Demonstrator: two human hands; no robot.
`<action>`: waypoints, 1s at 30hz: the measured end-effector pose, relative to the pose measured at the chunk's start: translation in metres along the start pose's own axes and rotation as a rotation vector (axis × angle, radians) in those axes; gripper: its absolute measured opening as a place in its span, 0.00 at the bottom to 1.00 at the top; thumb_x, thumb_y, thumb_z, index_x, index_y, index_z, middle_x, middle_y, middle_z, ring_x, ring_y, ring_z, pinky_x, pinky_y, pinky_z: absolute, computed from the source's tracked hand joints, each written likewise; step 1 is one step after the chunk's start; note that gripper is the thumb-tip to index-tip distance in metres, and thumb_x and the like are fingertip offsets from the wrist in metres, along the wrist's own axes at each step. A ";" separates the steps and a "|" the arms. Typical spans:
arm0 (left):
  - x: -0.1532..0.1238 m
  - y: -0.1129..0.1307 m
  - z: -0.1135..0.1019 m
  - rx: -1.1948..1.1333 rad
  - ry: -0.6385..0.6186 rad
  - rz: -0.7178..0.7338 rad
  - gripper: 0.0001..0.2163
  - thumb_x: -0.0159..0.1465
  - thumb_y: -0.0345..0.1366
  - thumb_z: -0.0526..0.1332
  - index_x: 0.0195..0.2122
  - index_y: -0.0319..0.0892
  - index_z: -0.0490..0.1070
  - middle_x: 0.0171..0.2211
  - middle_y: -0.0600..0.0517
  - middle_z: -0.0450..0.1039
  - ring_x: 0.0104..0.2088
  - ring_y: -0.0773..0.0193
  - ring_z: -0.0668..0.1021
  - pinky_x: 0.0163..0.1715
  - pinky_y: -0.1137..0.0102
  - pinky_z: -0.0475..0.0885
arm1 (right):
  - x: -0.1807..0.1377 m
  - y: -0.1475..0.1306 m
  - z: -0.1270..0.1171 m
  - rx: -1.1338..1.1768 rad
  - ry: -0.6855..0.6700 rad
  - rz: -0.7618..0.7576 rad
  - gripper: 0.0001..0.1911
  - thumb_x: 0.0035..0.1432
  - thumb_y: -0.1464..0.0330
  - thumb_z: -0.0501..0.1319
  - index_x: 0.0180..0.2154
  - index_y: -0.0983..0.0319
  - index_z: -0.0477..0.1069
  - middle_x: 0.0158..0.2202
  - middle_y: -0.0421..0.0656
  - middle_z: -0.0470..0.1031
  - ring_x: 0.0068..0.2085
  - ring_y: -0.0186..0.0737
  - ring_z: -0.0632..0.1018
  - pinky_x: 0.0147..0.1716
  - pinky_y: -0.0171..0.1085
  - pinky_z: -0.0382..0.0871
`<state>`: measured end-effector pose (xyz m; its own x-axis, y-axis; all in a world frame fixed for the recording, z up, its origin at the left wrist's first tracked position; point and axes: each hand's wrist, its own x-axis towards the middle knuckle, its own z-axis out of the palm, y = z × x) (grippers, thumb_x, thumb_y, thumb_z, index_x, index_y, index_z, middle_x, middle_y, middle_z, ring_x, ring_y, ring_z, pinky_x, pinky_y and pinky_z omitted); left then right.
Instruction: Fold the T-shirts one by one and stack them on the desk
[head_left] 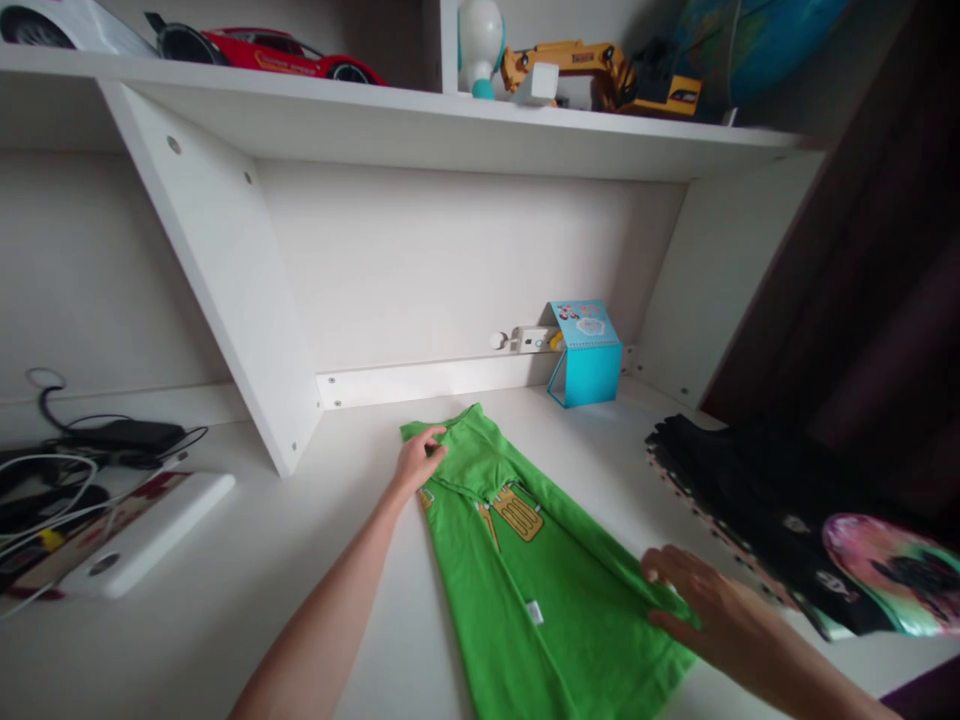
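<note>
White desk (262,560): green shirt (540,590) stretched eleven-to-five o'clock, left hand (416,465) pinching far end, right hand (705,605) flat, fingers spread, on near edge.

One head-worn camera looks forward and down across the white desk surface (247,590) toward the white back panel (450,270). It sits close: the left hand (418,462) and right hand (694,600) come into view from the bottom edge.

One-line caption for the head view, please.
Left hand grips the far end of a green shirt on a white desk, right hand flat on its right edge.
</note>
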<state>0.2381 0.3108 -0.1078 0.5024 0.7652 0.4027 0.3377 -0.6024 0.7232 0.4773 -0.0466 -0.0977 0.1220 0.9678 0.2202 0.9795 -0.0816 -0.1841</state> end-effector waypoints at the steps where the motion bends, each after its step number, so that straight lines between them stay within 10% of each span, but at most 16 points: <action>1: 0.000 -0.001 0.001 0.006 0.004 0.013 0.15 0.54 0.38 0.59 0.43 0.45 0.71 0.27 0.54 0.71 0.30 0.64 0.73 0.36 0.71 0.66 | -0.002 -0.003 0.001 -0.037 0.052 -0.011 0.06 0.53 0.68 0.53 0.34 0.59 0.67 0.31 0.44 0.71 0.32 0.39 0.75 0.31 0.37 0.70; 9: 0.012 0.003 0.000 -0.055 0.053 -0.027 0.13 0.56 0.39 0.58 0.41 0.43 0.72 0.32 0.51 0.74 0.29 0.64 0.74 0.34 0.70 0.68 | 0.001 -0.024 -0.015 -0.071 0.232 -0.048 0.11 0.62 0.65 0.48 0.41 0.57 0.66 0.30 0.41 0.75 0.25 0.34 0.76 0.20 0.29 0.66; 16: 0.022 0.007 0.001 -0.006 0.034 -0.074 0.07 0.53 0.34 0.59 0.32 0.42 0.74 0.32 0.51 0.76 0.34 0.61 0.75 0.41 0.67 0.68 | 0.009 -0.033 -0.012 0.070 -0.185 -0.206 0.14 0.58 0.60 0.54 0.43 0.56 0.70 0.26 0.40 0.77 0.26 0.39 0.78 0.24 0.32 0.71; 20: 0.020 0.005 0.002 -0.008 -0.002 -0.092 0.09 0.55 0.37 0.58 0.34 0.41 0.74 0.35 0.50 0.76 0.37 0.61 0.76 0.43 0.66 0.68 | 0.055 -0.040 -0.033 0.177 -0.147 -0.199 0.17 0.64 0.63 0.44 0.45 0.56 0.69 0.39 0.42 0.76 0.36 0.39 0.78 0.36 0.35 0.73; 24: 0.022 0.014 -0.006 -0.048 -0.128 -0.077 0.13 0.51 0.40 0.62 0.37 0.42 0.74 0.40 0.51 0.75 0.42 0.58 0.75 0.46 0.66 0.67 | 0.089 -0.039 -0.001 0.068 -0.015 -0.312 0.22 0.63 0.64 0.46 0.56 0.64 0.59 0.57 0.48 0.61 0.57 0.46 0.62 0.54 0.45 0.61; 30: 0.028 0.025 -0.031 0.026 -0.176 -0.150 0.13 0.52 0.33 0.62 0.40 0.40 0.72 0.40 0.49 0.75 0.43 0.59 0.75 0.43 0.69 0.68 | 0.084 -0.039 0.030 0.081 -0.125 -0.272 0.27 0.64 0.60 0.43 0.61 0.64 0.47 0.62 0.45 0.49 0.61 0.43 0.51 0.58 0.45 0.53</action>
<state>0.2365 0.3244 -0.0612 0.5754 0.7965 0.1857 0.4383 -0.4920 0.7523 0.4447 0.0450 -0.1005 -0.1683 0.9737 0.1536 0.9571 0.1987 -0.2110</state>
